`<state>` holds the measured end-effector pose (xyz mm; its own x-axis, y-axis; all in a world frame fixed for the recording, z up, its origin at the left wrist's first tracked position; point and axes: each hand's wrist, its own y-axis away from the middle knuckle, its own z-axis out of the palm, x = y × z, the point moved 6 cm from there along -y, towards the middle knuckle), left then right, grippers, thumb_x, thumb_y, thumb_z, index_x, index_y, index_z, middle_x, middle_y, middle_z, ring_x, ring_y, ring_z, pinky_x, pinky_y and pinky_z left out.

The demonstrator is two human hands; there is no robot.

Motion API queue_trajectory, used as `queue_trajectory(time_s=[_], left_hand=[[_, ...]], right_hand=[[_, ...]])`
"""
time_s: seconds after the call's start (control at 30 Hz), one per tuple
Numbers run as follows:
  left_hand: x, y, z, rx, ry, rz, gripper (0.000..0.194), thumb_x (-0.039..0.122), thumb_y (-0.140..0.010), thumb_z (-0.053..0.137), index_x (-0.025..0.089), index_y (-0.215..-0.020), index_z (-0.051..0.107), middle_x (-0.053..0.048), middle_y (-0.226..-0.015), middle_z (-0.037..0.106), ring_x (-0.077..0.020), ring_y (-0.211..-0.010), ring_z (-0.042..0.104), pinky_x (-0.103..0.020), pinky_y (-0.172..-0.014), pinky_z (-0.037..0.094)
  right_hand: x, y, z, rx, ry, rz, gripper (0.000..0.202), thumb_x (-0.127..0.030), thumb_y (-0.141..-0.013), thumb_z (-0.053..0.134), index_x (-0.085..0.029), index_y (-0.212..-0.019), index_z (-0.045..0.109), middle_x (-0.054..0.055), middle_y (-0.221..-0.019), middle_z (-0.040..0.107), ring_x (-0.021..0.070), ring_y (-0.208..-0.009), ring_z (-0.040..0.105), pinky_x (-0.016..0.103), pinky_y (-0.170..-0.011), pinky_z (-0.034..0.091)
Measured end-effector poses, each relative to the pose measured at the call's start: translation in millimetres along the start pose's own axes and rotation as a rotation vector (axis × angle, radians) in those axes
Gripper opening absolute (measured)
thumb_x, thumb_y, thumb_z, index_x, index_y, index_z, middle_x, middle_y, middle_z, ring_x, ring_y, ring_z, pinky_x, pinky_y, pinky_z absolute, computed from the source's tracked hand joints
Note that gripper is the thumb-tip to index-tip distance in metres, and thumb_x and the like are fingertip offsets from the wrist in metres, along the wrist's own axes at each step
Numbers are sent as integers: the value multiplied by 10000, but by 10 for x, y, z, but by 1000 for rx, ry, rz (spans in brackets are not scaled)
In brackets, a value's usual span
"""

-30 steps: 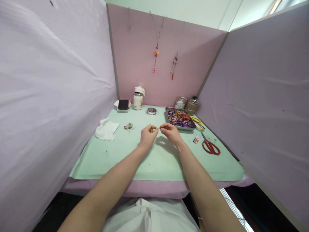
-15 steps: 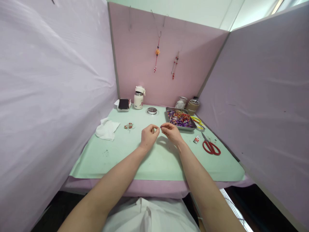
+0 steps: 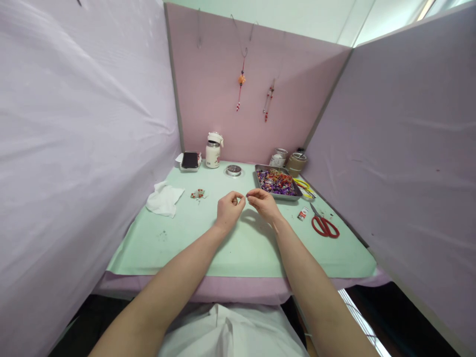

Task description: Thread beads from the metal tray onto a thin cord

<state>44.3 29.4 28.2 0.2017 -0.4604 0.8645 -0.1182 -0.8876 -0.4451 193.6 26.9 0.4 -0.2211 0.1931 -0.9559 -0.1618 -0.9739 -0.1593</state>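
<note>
Above the middle of the green tabletop, my two hands meet almost fingertip to fingertip. My right hand [image 3: 262,202] is closed in a pinch on a small purple bead [image 3: 248,195]. My left hand [image 3: 228,209] is also pinched, just left of the bead; what sits between its fingertips is too small to make out. Right behind my right hand lies a metal tray [image 3: 289,198] filled with purple beads and tangled red and gold cords. A little cluster of red and green beads [image 3: 198,194] rests on the cloth to the left of my left hand.
Red-handled scissors [image 3: 325,227], a small red-and-white packet [image 3: 303,213] and yellow-handled scissors [image 3: 303,184] lie at right. A white cloth [image 3: 163,199] is at left. Behind stand a spool [image 3: 234,170], a white bottle [image 3: 213,152], a phone [image 3: 190,160] and jars [image 3: 296,163]. Partitions enclose three sides.
Both hands stay nearly where they were, still pinched together. The purple bead at my right fingertips shows slightly more clearly; the whole view has shifted a touch.
</note>
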Motion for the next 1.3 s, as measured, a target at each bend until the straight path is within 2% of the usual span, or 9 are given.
queue_trajectory(time_s=[0.87,1.3], left_hand=[[-29,-3,23,-38,34,-48,138,290,-707,577,164,-699,632,78,-479,336,-77,-481,318,-225,-516,269],[-62,-15,46,-88,105,-154,153,299,-692,587,155,-706,636,76,-463,375,-77,-467,334,-226,-502,274]], right_hand=[[-21,10,3,-5,59,-12,227,-282,-548,790,-225,-726,660,-39,-657,605,95,-613,519,267,-640,425],[-19,10,-6,0,56,-5,257,-311,-532,795,-222,-732,660,-27,-686,631,103,-634,530,267,-648,436]])
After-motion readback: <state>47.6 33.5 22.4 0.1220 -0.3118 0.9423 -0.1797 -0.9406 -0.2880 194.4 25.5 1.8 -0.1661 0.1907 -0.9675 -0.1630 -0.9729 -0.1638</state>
